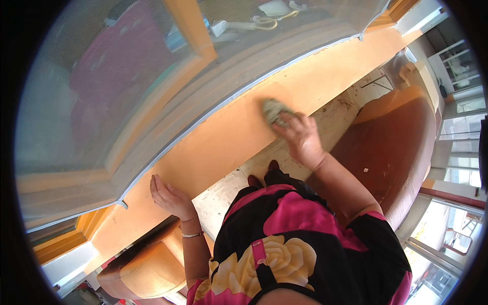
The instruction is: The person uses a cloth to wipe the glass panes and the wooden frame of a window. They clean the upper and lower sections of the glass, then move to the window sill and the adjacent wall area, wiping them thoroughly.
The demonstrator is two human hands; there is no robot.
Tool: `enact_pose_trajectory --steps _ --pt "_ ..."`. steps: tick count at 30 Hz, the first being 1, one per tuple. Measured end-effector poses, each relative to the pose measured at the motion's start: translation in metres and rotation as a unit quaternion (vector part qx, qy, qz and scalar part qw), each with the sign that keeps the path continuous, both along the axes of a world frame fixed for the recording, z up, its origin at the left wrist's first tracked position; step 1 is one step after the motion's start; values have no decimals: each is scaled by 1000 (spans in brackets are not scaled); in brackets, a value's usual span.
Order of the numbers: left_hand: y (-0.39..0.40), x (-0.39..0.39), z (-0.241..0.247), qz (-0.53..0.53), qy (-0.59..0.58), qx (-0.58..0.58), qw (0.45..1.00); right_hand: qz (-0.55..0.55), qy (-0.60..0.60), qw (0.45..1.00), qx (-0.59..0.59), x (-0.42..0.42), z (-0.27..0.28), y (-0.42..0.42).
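My right hand [303, 139] holds a folded greenish-grey cloth [275, 111], somewhat blurred, flat against an orange painted window sill [221, 141]. To the left, my left hand [167, 194] rests on the same sill with its fingers apart and nothing in it. A window screen of fine mesh [148, 99] rises beyond the sill, with a pale edging strip [183, 135] along its lower border. A slightly darker patch of the sill shows just above the cloth.
A brown leather sofa [389, 145] stands to the right, with a small white scrap [366, 170] on it. A tan padded seat [152, 270] is at lower left. Behind the mesh lie a purple fabric [114, 65] and a pale hose-like thing [244, 26]. Below is the marked floor [219, 198].
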State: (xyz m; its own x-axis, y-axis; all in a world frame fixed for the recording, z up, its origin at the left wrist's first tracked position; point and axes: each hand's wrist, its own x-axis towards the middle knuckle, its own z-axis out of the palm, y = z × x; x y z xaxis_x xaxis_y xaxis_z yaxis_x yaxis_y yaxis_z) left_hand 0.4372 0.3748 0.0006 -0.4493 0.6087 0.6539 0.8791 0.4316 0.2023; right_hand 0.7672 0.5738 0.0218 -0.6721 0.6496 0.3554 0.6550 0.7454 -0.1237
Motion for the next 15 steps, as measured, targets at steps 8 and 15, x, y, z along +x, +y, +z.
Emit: enact_pose_trajectory --steps 8,15 --pt "3 -8 -3 -46 -2 5 999 345 141 927 -37 -135 -6 -68" --pt "-6 -15 -10 -32 -3 -6 999 347 149 926 -12 -110 -18 -40"
